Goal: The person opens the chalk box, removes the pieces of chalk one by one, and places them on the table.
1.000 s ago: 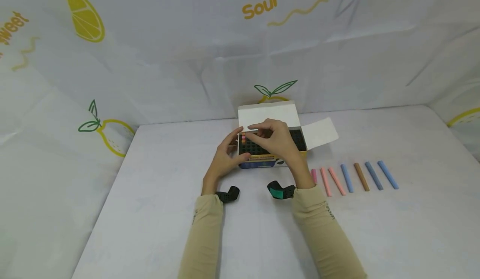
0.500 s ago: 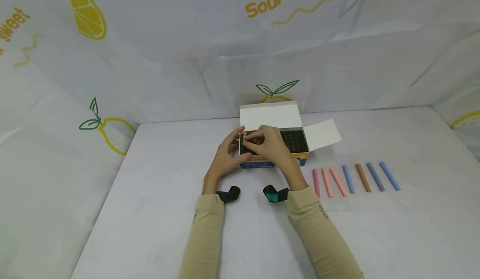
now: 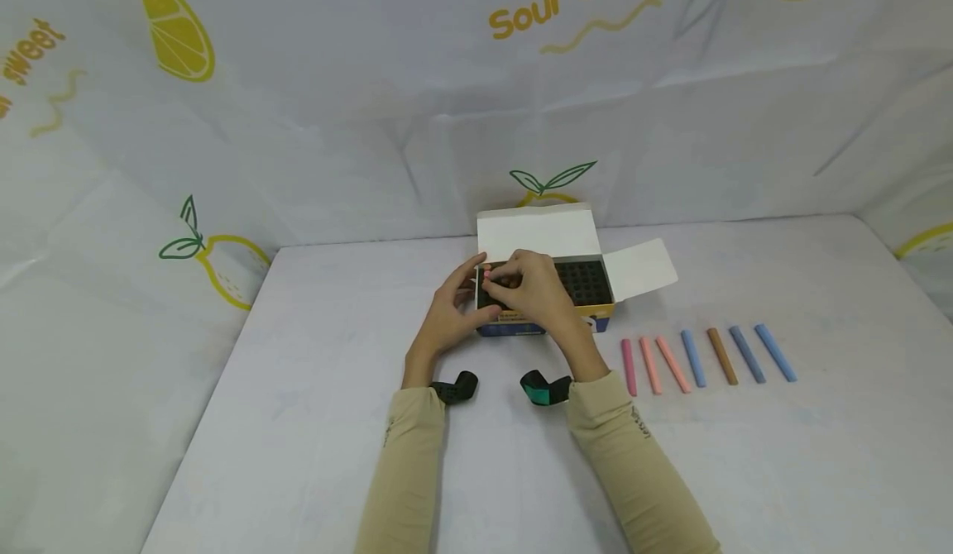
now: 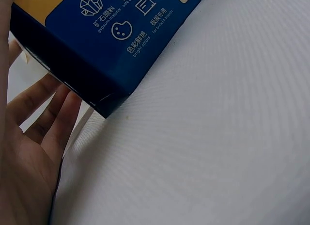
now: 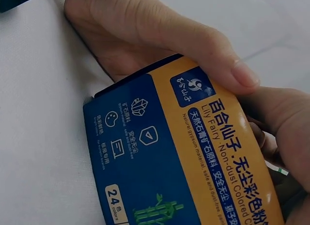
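Note:
A blue-and-yellow chalk box (image 3: 514, 327) stands with its lid raised, showing a black insert full of holes. My left hand (image 3: 445, 310) grips its left end, the thumb at the front edge; in the left wrist view, fingers (image 4: 60, 120) lie along the box's end. Over the insert's left part, my right hand (image 3: 542, 296) pinches the top of a pink chalk stick (image 3: 487, 274) between thumb and forefinger. Orange chalk ends show close by, partly covered by the fingers. In the right wrist view, the box front (image 5: 145, 113) is seen beneath both hands.
Right of the box lies a row of loose chalk sticks: a dark pink one (image 3: 629, 367), lighter pink ones, blue ones and a brown one (image 3: 722, 355). The white lid (image 3: 538, 230) and side flap (image 3: 640, 269) stick out. Behind hangs a lemon-print cloth (image 3: 357, 149).
My right hand has moved down and left, its thumb and forefinger closing on the pink chalk, then barely moving. The left hand has kept its place on the box.

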Demonstrator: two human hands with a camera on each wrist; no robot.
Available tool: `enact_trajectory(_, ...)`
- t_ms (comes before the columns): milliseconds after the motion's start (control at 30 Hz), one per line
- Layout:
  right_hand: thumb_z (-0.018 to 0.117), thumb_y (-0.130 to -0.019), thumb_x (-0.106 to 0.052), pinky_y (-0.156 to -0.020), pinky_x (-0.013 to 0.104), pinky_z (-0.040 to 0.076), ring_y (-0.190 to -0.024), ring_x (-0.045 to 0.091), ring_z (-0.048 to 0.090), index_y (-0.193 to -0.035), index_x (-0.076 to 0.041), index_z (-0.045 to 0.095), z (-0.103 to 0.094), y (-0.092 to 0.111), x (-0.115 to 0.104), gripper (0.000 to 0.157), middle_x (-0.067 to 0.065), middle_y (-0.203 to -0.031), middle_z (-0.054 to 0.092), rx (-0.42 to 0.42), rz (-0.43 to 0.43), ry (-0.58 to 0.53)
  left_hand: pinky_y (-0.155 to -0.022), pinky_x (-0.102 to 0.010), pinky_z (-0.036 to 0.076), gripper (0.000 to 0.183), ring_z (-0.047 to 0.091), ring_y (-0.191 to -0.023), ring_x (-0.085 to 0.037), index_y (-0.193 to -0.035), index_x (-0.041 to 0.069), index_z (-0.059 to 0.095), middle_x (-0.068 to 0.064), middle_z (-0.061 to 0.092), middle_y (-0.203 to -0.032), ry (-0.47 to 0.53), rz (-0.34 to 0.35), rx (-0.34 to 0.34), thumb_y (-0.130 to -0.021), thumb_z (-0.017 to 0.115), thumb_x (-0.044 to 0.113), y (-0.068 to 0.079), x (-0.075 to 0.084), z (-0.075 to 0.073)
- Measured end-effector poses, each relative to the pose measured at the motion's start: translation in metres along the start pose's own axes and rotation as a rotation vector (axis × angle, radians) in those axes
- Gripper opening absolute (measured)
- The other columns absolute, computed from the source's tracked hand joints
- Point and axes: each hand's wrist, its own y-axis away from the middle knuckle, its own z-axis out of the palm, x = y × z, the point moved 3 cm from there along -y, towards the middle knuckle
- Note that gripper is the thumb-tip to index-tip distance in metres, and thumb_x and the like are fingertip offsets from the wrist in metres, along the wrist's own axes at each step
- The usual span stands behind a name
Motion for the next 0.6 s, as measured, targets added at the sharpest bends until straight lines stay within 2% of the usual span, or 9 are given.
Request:
enact_trajectory(300,0.079,-0.09,-0.012,-0.062,0.021,0.047,-0.069,0.022,0.06,-0.102,-0.001,0.082,-0.0045,-0.0022,-0.0042,0.016,0.014,-0.082,0.067,0.115,-0.018,-0.089,-0.114,-0.048,0.045,0.101,0.054,-0.129,-0.025,-0.157,0.033,0.038,-0.007,0.058,-0.14,-0.013,-0.01,0.011,-0.074,0.066,0.084,-0.0006,0.0,0.0)
enact_trajectory(600,0.08,-0.09,-0.018,-0.061,0.022,0.048,-0.07,0.022,0.062,-0.106,-0.002,0.081,0.0004,-0.0042,-0.0021,0.023,0.015,-0.088,0.069,0.073,0.053,-0.083,-0.115,-0.048,0.044,0.102,0.053,-0.132,-0.025,-0.158,0.035,0.037,-0.002,0.055,-0.147,-0.043,-0.028,0.01,-0.073,0.064,0.086,0.0011,0.0013,-0.0005)
